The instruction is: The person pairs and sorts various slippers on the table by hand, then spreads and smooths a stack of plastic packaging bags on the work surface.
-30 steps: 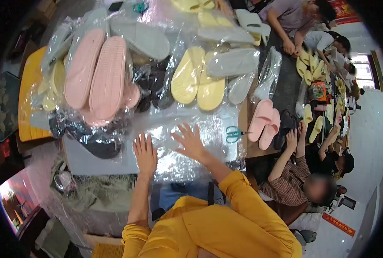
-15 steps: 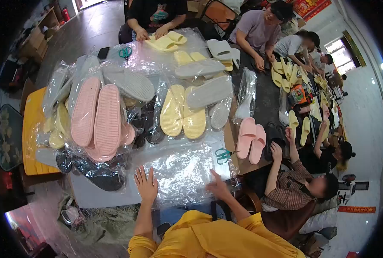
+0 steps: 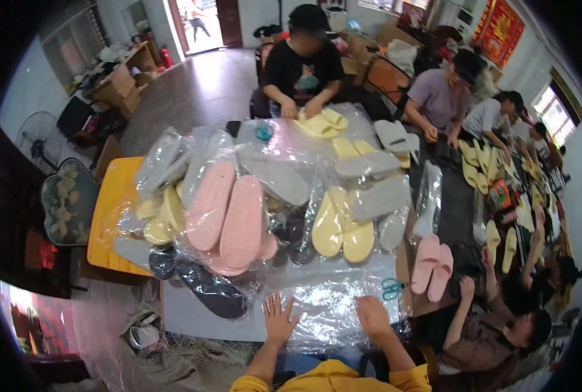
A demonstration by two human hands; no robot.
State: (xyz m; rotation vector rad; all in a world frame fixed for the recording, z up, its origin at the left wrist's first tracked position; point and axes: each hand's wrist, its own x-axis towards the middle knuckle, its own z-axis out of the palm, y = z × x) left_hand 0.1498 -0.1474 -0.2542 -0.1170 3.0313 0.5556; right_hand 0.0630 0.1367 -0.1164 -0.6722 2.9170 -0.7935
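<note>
My left hand (image 3: pixel 280 319) lies open, fingers spread, on the left part of a clear plastic sheet (image 3: pixel 333 297) at the table's near edge. Over the sheet's right side is my right hand (image 3: pixel 373 317), its fingers curled in; whatever they may hold is hidden. Teal-handled scissors (image 3: pixel 391 288) rest just beyond it. Past my left hand, a bagged pair of pink slippers (image 3: pixel 242 219) sits on a pile, with a dark bagged slipper (image 3: pixel 214 292) at its near side. Yellow slippers (image 3: pixel 343 228) in clear plastic lie farther back, with grey ones (image 3: pixel 382 198) partly over them.
Unbagged pink slippers (image 3: pixel 432 268) stand on the dark table at right, near a bundle of clear bags (image 3: pixel 427 199). A person (image 3: pixel 304 72) across the table handles yellow slippers (image 3: pixel 320 124). Several co-workers sit along the right. A yellow stool (image 3: pixel 117 215) is at left.
The head view has tilted up, showing more of the room. My left hand remains spread on the plastic. My right hand's pointing index finger has curled in.
</note>
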